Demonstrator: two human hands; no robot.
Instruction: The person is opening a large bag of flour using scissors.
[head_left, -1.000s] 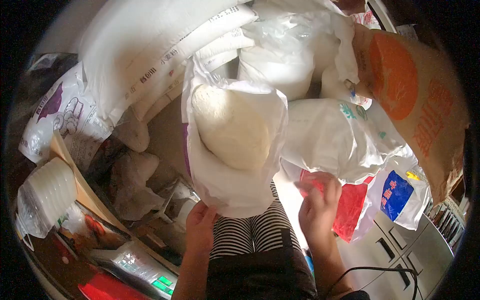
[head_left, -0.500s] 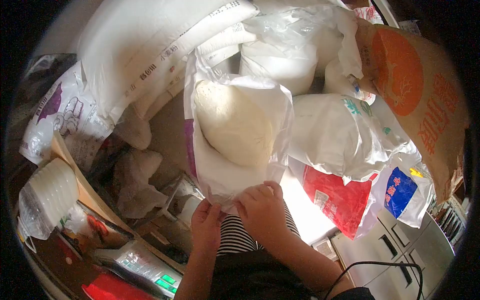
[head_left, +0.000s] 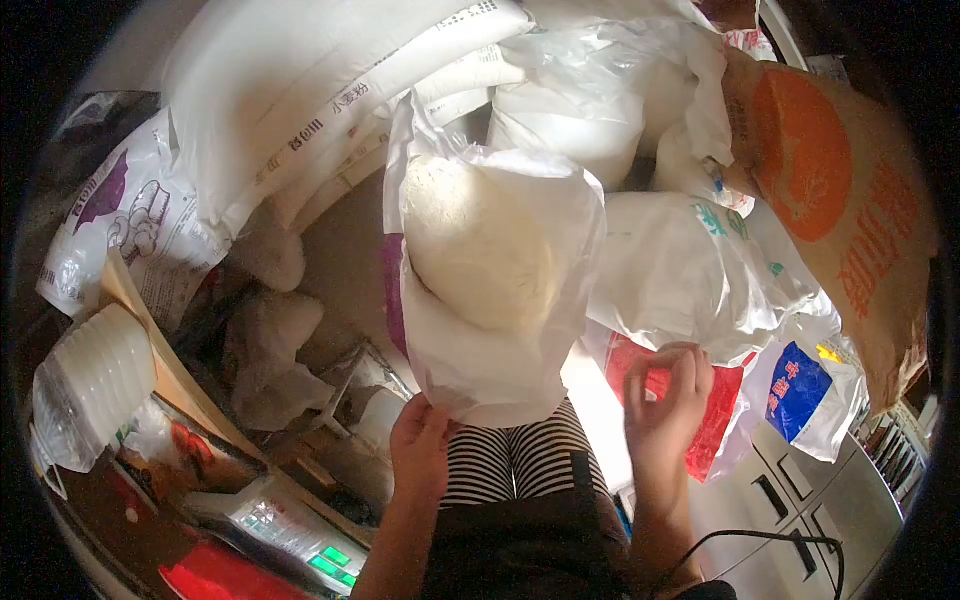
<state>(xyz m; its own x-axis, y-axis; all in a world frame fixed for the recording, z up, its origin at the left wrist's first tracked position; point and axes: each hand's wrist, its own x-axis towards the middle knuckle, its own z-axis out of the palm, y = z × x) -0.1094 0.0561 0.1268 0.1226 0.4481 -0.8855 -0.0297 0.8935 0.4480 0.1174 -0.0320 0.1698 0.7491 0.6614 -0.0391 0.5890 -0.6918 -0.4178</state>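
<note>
An upright white sack [head_left: 500, 375] with a purple side strip stands open in the middle, and pale flour [head_left: 475, 245] shows inside it. My left hand [head_left: 420, 440] pinches the near lower-left edge of the sack's rim. Off to the right, my right hand [head_left: 672, 400] is apart from the sack, its fingers curled but spaced, with nothing seen in them. It is in front of a red-and-white bag [head_left: 715, 425], just below a white bag with green print [head_left: 680, 265].
Large white sacks [head_left: 330, 90] lie behind. A brown paper sack [head_left: 850, 210] stands at right, above grey drawers [head_left: 745, 515]. Stacked plastic containers [head_left: 95, 385] and a wooden edge [head_left: 180, 370] are at left. A black cable [head_left: 770, 527] curves at lower right.
My right hand has let go of the sack's near edge and moved right. My left hand stays on the rim. The sack appears slightly further right, with its near edge spread wider.
</note>
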